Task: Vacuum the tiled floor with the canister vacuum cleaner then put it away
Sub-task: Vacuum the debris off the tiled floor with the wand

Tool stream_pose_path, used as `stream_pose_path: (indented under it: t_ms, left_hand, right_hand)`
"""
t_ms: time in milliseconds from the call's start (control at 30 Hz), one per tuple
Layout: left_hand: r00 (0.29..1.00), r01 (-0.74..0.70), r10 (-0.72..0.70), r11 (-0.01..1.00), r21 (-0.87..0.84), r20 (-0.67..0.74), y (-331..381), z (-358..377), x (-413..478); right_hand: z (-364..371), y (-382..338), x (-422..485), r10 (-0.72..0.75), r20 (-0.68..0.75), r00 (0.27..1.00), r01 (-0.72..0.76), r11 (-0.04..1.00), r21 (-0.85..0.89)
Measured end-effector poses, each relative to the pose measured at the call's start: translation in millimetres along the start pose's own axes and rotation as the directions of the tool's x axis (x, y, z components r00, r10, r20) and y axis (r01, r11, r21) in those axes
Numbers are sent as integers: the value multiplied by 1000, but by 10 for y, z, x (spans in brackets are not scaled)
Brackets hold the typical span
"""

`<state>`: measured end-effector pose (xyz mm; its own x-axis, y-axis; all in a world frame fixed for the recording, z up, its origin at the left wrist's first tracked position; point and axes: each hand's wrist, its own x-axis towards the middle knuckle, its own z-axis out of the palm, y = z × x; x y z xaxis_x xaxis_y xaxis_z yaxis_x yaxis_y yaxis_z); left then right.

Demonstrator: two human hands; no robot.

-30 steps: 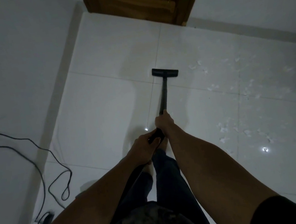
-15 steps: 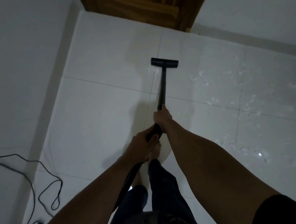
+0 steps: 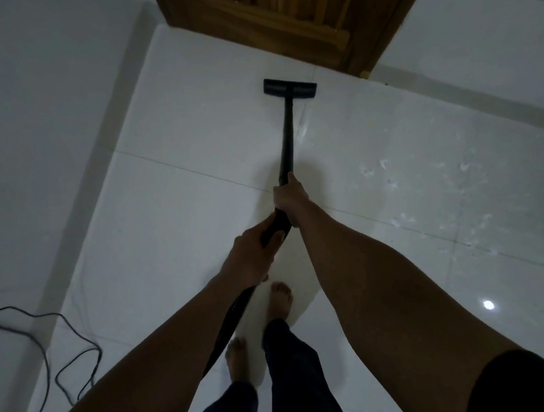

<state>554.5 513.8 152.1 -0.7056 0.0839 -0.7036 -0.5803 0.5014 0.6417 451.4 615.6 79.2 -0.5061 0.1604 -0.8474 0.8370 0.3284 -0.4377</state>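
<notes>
Black wand pointed toward twelve o'clock, right hand gripping it ahead and left hand wrapped round the handle behind, likely to press the nozzle flat on the tiles near the door, with scraps at three o'clock.

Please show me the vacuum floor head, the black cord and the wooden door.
vacuum floor head (image 3: pixel 290 88): head view, middle of its top.
black cord (image 3: pixel 99 353): head view, right bend of its loop.
wooden door (image 3: pixel 278 9): head view, lower panel.
</notes>
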Motion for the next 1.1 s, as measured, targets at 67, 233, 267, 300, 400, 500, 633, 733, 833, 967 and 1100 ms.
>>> stream_pose_path:
  t_ms: [67, 233, 267, 300, 400, 500, 633, 733, 833, 967, 1100]
  left_hand:
    - [1000, -2, 2, 1000, 8, -18, 80, -52, 161]
    - [997, -64, 65, 998, 15, -47, 239, -88, 442]
    - [996, -76, 77, 997, 15, -48, 260, -89, 464]
    - [995, -81, 82, 996, 20, -48, 274, -86, 474]
    - [998, -51, 52, 998, 40, -35, 272, -51, 406]
    - [1000, 2, -1, 999, 48, -20, 162, -9, 265]
    - [1000, 18, -18, 997, 71, -7, -65, 40, -16]
    - [999, 32, -32, 996, 86, -5, -201, 96, -278]
    - [1000, 21, -21, 993, 115, 6, -328, 141, -563]
    - [997, -74, 74, 985, 155, 10, -590, 197, -973]
    - [997, -81, 81, 989, 126, 11, -977, 262, -1532]
  right_hand:
    - [1, -135, 168, -11, 6, 1000, 11, 1000, -5]
    - [-85, -389, 428, -1, 9, 1000, 1, 999, 44]
    - [-107, -413, 440, 4, 8, 1000, -4, 999, 51]
    - [-125, -425, 438, 1, 6, 1000, -1, 998, 56]
    - [-145, -327, 374, -49, -12, 999, 50, 998, 47]
    - [-90, -127, 247, -58, -29, 998, 60, 996, 61]
    - [37, 154, -39, -21, -53, 998, 27, 993, 118]
    - [96, 351, -283, -4, -51, 999, 11, 990, 138]
    - [175, 543, -540, 3, -64, 998, 7, 988, 152]
    - [330, 842, -908, 2, -97, 995, 14, 987, 162]
    - [567, 1267, -1375, -25, -136, 990, 46, 988, 150]
